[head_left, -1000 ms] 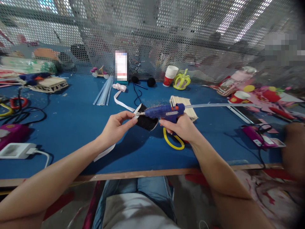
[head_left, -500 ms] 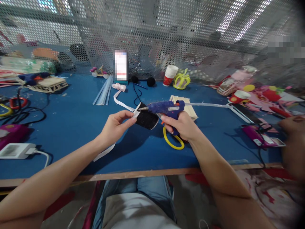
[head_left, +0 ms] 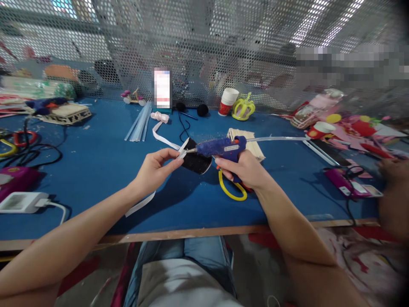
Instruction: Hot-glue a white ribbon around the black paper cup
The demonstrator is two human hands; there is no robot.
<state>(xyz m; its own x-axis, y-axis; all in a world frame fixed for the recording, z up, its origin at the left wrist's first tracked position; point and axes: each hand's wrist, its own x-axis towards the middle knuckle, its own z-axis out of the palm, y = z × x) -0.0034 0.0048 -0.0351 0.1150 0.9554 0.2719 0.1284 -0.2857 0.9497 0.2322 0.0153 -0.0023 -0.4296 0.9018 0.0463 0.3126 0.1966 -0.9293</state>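
Note:
My left hand [head_left: 157,169] is closed, thumb and fingers pinching the rim end of a black cup [head_left: 198,164] and the white ribbon there. The cup lies tilted above the table. One length of the white ribbon [head_left: 164,140] runs back to a pinkish bundle [head_left: 159,117]; a loose tail [head_left: 139,207] hangs below my left wrist. In my closed right hand [head_left: 247,168] is a blue hot glue gun [head_left: 215,147], its metal nozzle at the ribbon near the cup's rim. A clear glue stick [head_left: 276,138] sticks out behind it. Yellow-handled scissors [head_left: 232,197] lie under my right hand, blades hidden.
Wooden sticks [head_left: 255,147] lie behind the glue gun. Farther back stand paper cups [head_left: 228,102], a yellow crown-like craft [head_left: 243,107] and a lit phone [head_left: 162,87]. Loose glue sticks [head_left: 139,123] lie left. Another person's hand [head_left: 394,170] is at the right edge.
The glue gun's nozzle has shifted slightly left and down, from over the cup's black side to the ribbon by its rim. My left hand has stayed nearly still.

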